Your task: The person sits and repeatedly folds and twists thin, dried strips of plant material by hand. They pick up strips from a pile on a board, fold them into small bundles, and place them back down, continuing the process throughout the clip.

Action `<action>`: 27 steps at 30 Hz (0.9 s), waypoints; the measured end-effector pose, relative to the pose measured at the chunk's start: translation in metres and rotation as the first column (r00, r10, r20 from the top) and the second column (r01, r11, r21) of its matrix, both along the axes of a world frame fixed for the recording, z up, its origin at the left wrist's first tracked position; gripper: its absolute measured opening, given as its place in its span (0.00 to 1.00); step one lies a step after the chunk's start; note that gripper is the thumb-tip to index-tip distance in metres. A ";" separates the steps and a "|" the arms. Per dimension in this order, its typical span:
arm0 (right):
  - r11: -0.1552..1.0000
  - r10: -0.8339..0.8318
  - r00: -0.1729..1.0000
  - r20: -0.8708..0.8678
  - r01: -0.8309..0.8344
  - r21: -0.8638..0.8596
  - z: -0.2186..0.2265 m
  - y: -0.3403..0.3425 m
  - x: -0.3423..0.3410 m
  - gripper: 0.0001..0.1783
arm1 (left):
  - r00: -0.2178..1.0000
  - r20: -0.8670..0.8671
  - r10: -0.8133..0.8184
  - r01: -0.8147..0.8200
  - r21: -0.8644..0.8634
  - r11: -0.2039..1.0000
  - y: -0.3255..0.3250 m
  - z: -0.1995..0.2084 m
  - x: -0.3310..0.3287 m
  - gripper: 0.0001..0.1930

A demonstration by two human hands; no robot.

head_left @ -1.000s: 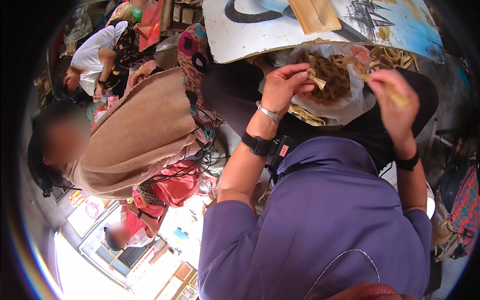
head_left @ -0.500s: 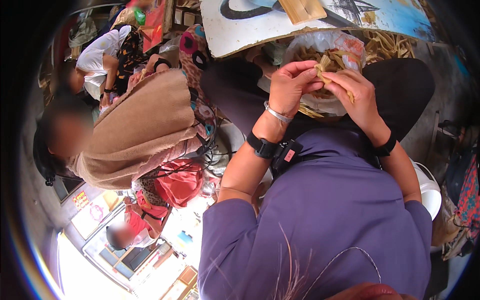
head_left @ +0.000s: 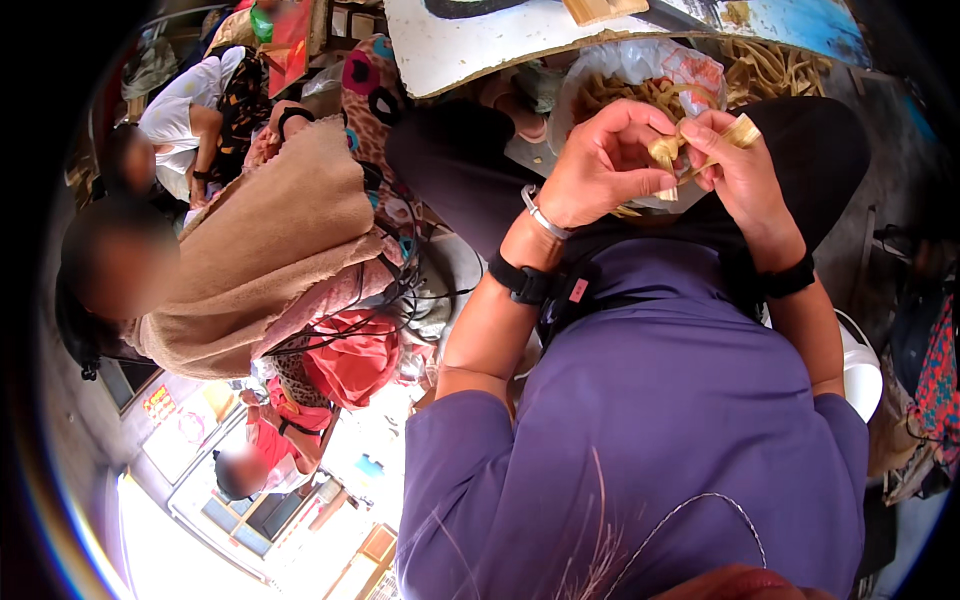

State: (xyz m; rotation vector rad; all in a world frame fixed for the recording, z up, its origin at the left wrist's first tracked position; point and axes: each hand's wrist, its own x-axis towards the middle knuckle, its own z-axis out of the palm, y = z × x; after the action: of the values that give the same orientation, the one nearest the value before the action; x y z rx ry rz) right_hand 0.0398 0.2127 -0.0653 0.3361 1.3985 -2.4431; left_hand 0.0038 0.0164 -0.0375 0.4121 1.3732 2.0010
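A flat, pale yellow strip [head_left: 743, 131], knotted or folded at its middle, is held between my two hands above my lap. My left hand [head_left: 612, 165] pinches the knotted part, its thumb stretched along the near side. With bent fingers, my right hand [head_left: 738, 170] grips the other part, and a flat end sticks out past its index finger. Just beyond the hands stands a clear plastic bag [head_left: 625, 60] filled with similar yellow-brown strips [head_left: 655, 92]. What kind of material the strip is, I cannot make out.
A painted white board [head_left: 480, 50] lies across the far side, with more loose strips [head_left: 775, 75] beside it. At my right is a white bucket [head_left: 860, 375]. To my left sits a person under a brown cloth [head_left: 270, 240], near dark cables [head_left: 425, 290]. Other people sit farther left.
The strip has turned, its flat end now pointing up right from my right hand. My left fingers have spread wider around the knot. The view has shifted slightly.
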 end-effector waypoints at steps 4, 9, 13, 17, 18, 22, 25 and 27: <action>0.992 -0.036 0.999 0.001 0.035 0.117 0.006 -0.006 0.002 0.09 | 0.989 -0.074 -0.127 0.128 -0.003 0.992 0.000 -0.003 -0.007 0.20; 0.990 -0.055 0.998 -0.009 0.056 0.127 0.002 -0.008 0.005 0.09 | 0.993 0.043 -0.114 0.111 0.060 0.992 0.004 -0.011 0.004 0.18; 0.997 -0.037 0.999 0.007 0.037 0.073 -0.006 -0.007 0.003 0.08 | 0.997 0.069 -0.032 0.027 0.065 0.998 0.007 -0.015 0.005 0.17; 0.978 -0.130 0.984 -0.126 0.148 0.149 -0.012 -0.001 0.001 0.11 | 0.993 0.097 0.071 -0.064 -0.069 0.996 0.000 -0.032 -0.002 0.18; 0.959 -0.103 0.972 -0.211 0.153 0.238 -0.013 0.001 0.002 0.12 | 0.991 0.033 0.133 -0.128 -0.128 0.984 -0.004 -0.046 -0.003 0.24; 0.879 0.084 0.870 -0.487 0.165 0.447 -0.002 -0.020 0.015 0.08 | 1.000 0.010 0.020 -0.008 -0.676 0.737 -0.019 -0.064 -0.007 0.19; 0.721 0.427 0.603 -0.674 0.223 0.656 0.003 -0.035 0.024 0.10 | 0.797 0.600 0.079 -0.007 -0.121 0.993 -0.013 -0.054 0.004 0.21; 0.681 0.488 0.483 -0.727 0.311 0.664 0.014 -0.042 0.031 0.12 | 0.824 0.550 0.135 -0.060 -0.152 0.987 -0.008 -0.032 0.004 0.13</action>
State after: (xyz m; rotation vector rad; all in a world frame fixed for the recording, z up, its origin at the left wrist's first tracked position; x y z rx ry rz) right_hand 0.0710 0.1706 -0.0517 -1.0551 2.7158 -1.7423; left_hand 0.0074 0.0085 -0.0692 -0.3013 1.1437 1.8852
